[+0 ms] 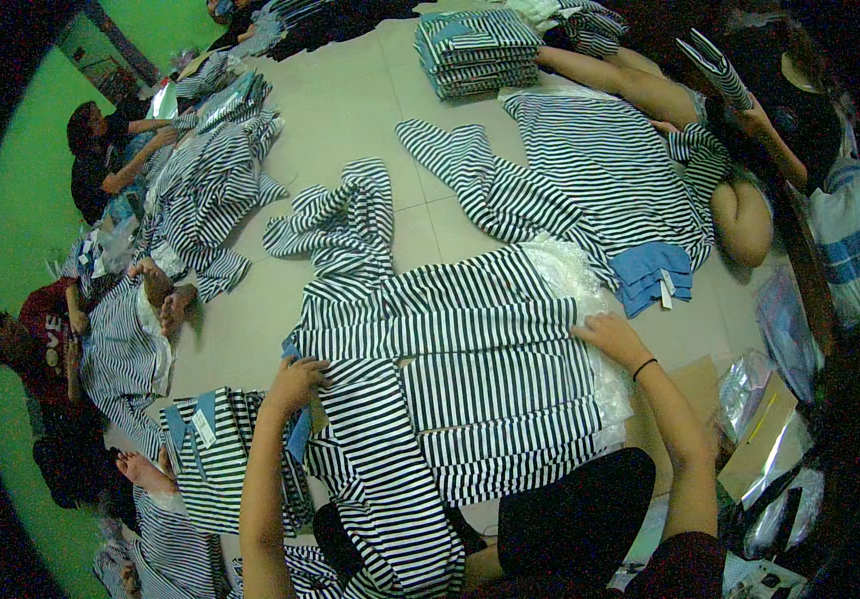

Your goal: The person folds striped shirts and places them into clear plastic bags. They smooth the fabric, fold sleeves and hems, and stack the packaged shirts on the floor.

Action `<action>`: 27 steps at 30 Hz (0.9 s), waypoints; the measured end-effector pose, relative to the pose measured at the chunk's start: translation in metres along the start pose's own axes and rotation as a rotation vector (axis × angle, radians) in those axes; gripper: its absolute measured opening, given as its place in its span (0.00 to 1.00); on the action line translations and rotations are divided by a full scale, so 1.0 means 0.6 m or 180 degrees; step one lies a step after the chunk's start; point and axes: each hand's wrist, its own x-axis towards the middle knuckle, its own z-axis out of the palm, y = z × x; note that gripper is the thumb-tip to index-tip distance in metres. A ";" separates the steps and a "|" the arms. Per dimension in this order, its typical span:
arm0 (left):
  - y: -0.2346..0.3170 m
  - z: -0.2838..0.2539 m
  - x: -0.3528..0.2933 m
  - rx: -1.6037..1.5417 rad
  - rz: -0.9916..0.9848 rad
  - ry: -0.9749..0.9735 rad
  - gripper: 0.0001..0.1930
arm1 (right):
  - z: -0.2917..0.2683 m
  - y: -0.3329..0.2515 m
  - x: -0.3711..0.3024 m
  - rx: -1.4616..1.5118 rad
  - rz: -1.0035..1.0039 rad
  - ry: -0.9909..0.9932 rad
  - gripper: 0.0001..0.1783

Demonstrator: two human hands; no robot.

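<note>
A black-and-white striped shirt (495, 384) with a lace hem (612, 394) lies spread before me, its body folded in long bands. One sleeve reaches away across the floor and the other hangs down toward my lap. At the collar end, my left hand (300, 382) has its fingers closed on the cloth, beside a bit of blue collar. My right hand (613, 337) grips the fabric at the lace hem on the opposite end. A stack of folded striped shirts (215, 454) with blue collars sits beside my left forearm.
Across from me lies another striped shirt (600, 150) with a blue collar (653, 277). Beyond it stands a tall folded stack (477, 55). Co-workers sit around the tiled floor (350, 110). Loose shirts (210, 180) heap at the left; cardboard (765, 439) and clear plastic bags (790, 329) lie right.
</note>
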 end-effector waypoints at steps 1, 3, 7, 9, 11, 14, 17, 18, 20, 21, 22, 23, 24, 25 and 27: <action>0.004 -0.003 0.007 0.0134 -0.0101 0.0065 0.09 | -0.001 0.002 -0.006 0.0168 0.0036 0.0463 0.16; 0.022 -0.006 0.029 0.0562 -0.0436 -0.0012 0.08 | -0.010 0.009 -0.014 0.0569 0.0236 0.0974 0.16; 0.083 0.006 0.076 -0.0283 0.0127 0.1126 0.16 | -0.027 0.016 0.040 0.2169 0.0861 0.1668 0.13; 0.124 0.028 0.084 -0.0357 0.0459 0.1424 0.19 | -0.028 0.015 0.079 0.1977 0.0896 0.1831 0.11; 0.149 0.048 0.080 -0.0338 0.0191 0.0956 0.21 | -0.019 0.010 0.105 0.1290 0.1117 0.0930 0.17; 0.158 0.070 0.059 -0.0632 -0.0028 0.0819 0.22 | 0.002 0.000 0.109 0.0712 0.1558 0.0193 0.20; 0.157 0.085 0.051 -0.0717 0.0076 0.1218 0.21 | 0.024 -0.012 0.102 0.0574 0.1852 0.0515 0.24; 0.155 0.087 0.050 -0.0780 0.0092 0.1185 0.21 | 0.029 -0.013 0.100 0.0691 0.1916 0.0517 0.22; 0.145 0.088 0.050 -0.1453 -0.0170 0.1575 0.22 | 0.036 -0.014 0.095 0.0617 0.1758 0.0845 0.20; 0.139 0.087 0.050 -0.1734 -0.0347 0.1863 0.22 | 0.038 -0.013 0.094 0.0510 0.1557 0.1214 0.20; 0.130 0.086 0.046 -0.1268 -0.0661 0.1980 0.22 | 0.040 -0.013 0.092 0.0691 0.1527 0.1328 0.18; 0.123 0.087 0.039 -0.0462 -0.0936 0.2071 0.23 | 0.041 -0.013 0.092 0.0706 0.1580 0.1249 0.17; 0.115 0.087 0.034 -0.0446 -0.1136 0.1753 0.24 | 0.042 -0.013 0.091 0.0657 0.1555 0.1313 0.17; 0.108 0.087 0.026 -0.0287 -0.1266 0.1637 0.24 | 0.041 -0.016 0.091 0.0637 0.1654 0.1201 0.16; 0.104 0.089 0.012 -0.0442 -0.1187 0.1332 0.25 | 0.036 -0.022 0.094 0.0579 0.1780 0.1083 0.17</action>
